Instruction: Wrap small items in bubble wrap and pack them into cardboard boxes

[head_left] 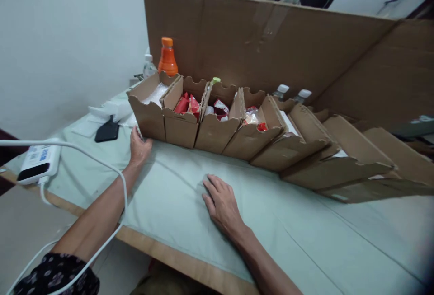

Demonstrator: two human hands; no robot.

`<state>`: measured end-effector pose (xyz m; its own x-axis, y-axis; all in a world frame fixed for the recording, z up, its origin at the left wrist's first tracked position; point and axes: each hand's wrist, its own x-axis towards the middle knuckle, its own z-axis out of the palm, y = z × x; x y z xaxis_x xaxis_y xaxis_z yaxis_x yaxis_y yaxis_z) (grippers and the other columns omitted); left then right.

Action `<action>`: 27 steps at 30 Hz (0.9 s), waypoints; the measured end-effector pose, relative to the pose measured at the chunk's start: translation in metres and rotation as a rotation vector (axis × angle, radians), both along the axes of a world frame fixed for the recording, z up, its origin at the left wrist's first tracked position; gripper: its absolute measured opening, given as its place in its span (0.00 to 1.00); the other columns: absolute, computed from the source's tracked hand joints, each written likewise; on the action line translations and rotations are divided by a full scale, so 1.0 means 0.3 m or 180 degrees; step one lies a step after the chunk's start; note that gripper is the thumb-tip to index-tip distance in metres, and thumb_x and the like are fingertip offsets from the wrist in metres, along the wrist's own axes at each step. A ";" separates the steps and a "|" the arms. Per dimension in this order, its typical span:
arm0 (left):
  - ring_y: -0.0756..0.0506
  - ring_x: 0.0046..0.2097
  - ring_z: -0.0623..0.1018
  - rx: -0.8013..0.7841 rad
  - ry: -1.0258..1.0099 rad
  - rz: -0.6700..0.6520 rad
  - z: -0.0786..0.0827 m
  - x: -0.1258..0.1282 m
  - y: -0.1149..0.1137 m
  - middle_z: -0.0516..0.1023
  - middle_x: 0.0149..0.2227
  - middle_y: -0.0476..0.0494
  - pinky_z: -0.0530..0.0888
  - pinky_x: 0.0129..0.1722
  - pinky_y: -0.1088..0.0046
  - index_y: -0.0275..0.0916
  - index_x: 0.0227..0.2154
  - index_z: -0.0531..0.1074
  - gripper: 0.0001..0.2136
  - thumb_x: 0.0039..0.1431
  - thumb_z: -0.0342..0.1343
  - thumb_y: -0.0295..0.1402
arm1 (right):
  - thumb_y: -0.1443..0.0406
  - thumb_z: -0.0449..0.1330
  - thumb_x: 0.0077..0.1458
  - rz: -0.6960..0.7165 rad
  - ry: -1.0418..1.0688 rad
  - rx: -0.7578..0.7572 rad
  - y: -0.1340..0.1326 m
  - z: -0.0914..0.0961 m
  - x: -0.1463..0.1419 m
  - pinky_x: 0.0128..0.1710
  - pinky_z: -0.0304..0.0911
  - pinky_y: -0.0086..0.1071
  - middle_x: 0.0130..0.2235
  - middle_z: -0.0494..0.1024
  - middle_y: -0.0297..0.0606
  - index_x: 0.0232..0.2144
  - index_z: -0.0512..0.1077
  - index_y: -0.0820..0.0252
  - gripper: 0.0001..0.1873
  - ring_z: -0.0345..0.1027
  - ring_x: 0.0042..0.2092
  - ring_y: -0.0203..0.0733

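My left hand (140, 148) is against the lower left corner of the leftmost cardboard box (149, 119). Its fingers reach up along the box's side and the thumb stands apart near the front face. Part of those fingers is hard to see. Clear plastic packaging (156, 95) lies inside this box. My right hand (222, 202) lies palm down on the pale green cloth (169, 186), fingers stretched out, with nothing in it. Beyond it is a row of similar boxes, among them a box (181, 128) with red packets (187, 104) and a box (215, 134) with red-and-white packets (221, 109).
Behind the row rises a tall cardboard panel (237, 37), with an orange bottle (167, 58) at its left. A black flat object (107, 131) and a white power bank (40, 161) lie at left. A white cable (101, 161) loops across my left forearm. The table's wooden edge (169, 252) is nearest me.
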<state>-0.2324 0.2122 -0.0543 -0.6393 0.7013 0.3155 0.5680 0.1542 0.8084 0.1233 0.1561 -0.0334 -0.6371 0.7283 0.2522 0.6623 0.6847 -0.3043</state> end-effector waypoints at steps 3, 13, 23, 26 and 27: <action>0.32 0.67 0.66 -0.0079 0.0095 0.0591 0.082 -0.051 -0.008 0.65 0.64 0.26 0.64 0.67 0.56 0.30 0.67 0.55 0.37 0.53 0.58 0.27 | 0.66 0.55 0.65 0.0068 0.0003 0.0132 -0.002 -0.011 0.007 0.58 0.66 0.52 0.62 0.73 0.51 0.56 0.74 0.60 0.19 0.66 0.63 0.57; 0.40 0.52 0.78 -0.0672 -0.0249 0.1603 0.316 -0.355 0.130 0.74 0.56 0.38 0.78 0.50 0.54 0.39 0.56 0.71 0.19 0.67 0.59 0.41 | 0.68 0.57 0.63 0.0099 0.0175 0.0379 0.019 -0.032 0.011 0.55 0.66 0.49 0.60 0.76 0.49 0.52 0.74 0.60 0.16 0.68 0.60 0.55; 0.41 0.50 0.79 0.0483 -0.0497 0.1537 0.392 -0.366 0.067 0.76 0.53 0.39 0.79 0.48 0.57 0.37 0.53 0.72 0.17 0.66 0.59 0.39 | 0.67 0.56 0.64 0.0115 0.0167 0.0423 0.024 -0.035 0.009 0.56 0.65 0.47 0.60 0.76 0.49 0.52 0.74 0.60 0.16 0.69 0.60 0.55; 0.52 0.37 0.76 0.0935 -0.0651 0.1418 0.474 -0.372 -0.011 0.75 0.39 0.49 0.76 0.41 0.73 0.34 0.45 0.72 0.08 0.63 0.59 0.23 | 0.67 0.56 0.64 0.0102 0.0166 0.0377 0.021 -0.031 0.005 0.55 0.66 0.48 0.60 0.76 0.49 0.53 0.74 0.60 0.16 0.68 0.60 0.55; 0.54 0.33 0.74 0.1035 -0.0708 0.1344 0.495 -0.369 -0.039 0.73 0.35 0.52 0.74 0.38 0.77 0.34 0.43 0.71 0.10 0.60 0.57 0.18 | 0.67 0.56 0.64 0.0102 0.0164 0.0350 0.020 -0.029 0.003 0.55 0.66 0.48 0.60 0.76 0.49 0.53 0.74 0.60 0.16 0.68 0.60 0.56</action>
<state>-0.3430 0.2006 0.0943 -0.9183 0.2605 0.2981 0.3221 0.0542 0.9451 0.1243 0.1619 -0.0419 -0.6438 0.6739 0.3626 0.6249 0.7364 -0.2592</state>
